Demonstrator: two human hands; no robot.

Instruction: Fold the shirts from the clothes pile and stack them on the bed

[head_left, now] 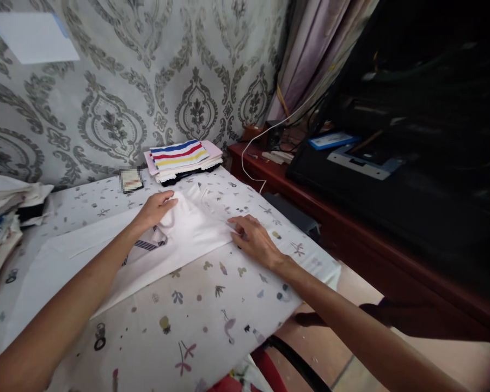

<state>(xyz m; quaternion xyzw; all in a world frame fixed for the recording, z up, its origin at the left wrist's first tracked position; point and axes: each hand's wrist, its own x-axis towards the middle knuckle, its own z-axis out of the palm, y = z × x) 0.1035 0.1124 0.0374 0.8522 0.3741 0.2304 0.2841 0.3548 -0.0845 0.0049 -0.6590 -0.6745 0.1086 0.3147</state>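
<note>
A white garment [196, 231] with dark striped trim lies spread across the patterned tablecloth [204, 310], partly folded and wrinkled near its upper end. At its upper middle, beside the striped trim, my left hand [157, 209] pinches the white fabric between thumb and fingers. On the right, my right hand [253, 237] has its thumb and fingertips closed on the garment's right edge. My left forearm crosses over the garment and hides part of it.
Behind the garment sits a stack of folded clothes [183, 158], topped by a striped one. Left of the stack is a small blurred packet [131, 179]. More clothes [4, 223] lie at the far left. A dark red desk [330, 218] with a white cable [249, 169] stands right.
</note>
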